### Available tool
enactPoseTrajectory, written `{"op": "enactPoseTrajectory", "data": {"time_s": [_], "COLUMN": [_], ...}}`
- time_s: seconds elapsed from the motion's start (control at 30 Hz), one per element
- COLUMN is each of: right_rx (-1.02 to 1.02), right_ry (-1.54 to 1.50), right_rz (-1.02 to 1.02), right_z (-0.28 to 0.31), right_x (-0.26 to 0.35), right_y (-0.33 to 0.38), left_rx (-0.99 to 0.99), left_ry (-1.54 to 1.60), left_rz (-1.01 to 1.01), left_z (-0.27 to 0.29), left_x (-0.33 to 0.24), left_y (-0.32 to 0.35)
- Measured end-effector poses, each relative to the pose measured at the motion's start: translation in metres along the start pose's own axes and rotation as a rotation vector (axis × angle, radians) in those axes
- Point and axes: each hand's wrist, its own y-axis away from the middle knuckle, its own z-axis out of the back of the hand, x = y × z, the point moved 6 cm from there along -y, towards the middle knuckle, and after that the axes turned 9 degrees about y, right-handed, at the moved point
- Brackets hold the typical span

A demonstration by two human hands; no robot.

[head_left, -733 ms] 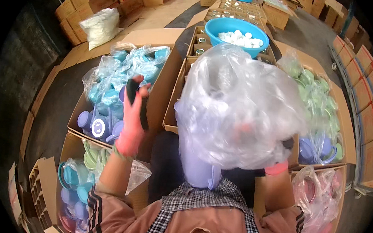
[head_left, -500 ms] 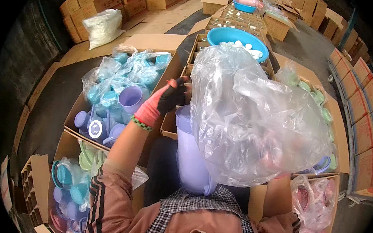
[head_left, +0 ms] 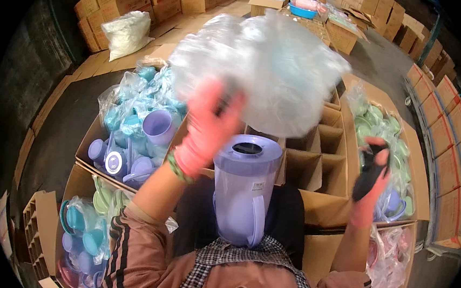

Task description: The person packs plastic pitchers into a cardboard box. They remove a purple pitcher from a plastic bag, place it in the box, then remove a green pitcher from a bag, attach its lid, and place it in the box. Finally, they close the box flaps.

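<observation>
Clear bag [head_left: 295, 78] in left grip [head_left: 213, 122]

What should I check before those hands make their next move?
1. Purple jug outside the raised clear plastic: ok.
2. Left hand gripping that plastic firmly: cannot tell; motion blur hides the fingers' hold.
3. Right hand free: ok, nothing visible in it.
4. Right hand steadying the jug: not ok, it is apart from it.
5. Divided carton fully in view: not ok, the plastic hides part.

There is one lavender pitcher [head_left: 241, 199] toward six o'clock, one white sack [head_left: 126, 35] near ten, one uncovered blue basin [head_left: 302, 12] toward one.
</observation>
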Motion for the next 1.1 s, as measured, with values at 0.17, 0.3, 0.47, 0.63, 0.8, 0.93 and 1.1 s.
{"op": "enactPoseTrajectory", "data": {"time_s": [0.17,0.3,0.47,0.63,0.8,0.93,1.1], "right_rx": [0.19,0.513,0.874,0.723,0.349,0.397,0.285], "right_ry": [0.199,0.221,0.49,0.731,0.899,0.955,0.53], "right_rz": [0.026,-0.24,0.236,0.601,0.959,0.797,0.203], "right_z": [-0.071,-0.074,-0.089,-0.076,-0.065,-0.097,-0.089], "right_x": [-0.004,-0.029,-0.004,-0.013,-0.036,-0.086,-0.168], "right_y": [0.037,0.055,0.085,0.064,0.044,0.001,0.055], "left_rx": [0.615,0.691,0.767,0.883,0.781,0.202,-0.105], "left_ry": [0.235,0.801,0.976,1.318,0.663,1.052,0.932], "left_rz": [-0.223,0.742,0.679,0.754,0.774,0.663,1.058], "left_z": [-0.06,-0.072,-0.085,-0.078,-0.086,-0.049,-0.033], "left_x": [-0.067,-0.003,0.01,0.001,0.028,0.2,0.237], "left_y": [0.048,0.033,0.019,0.012,0.021,0.035,0.143]}}
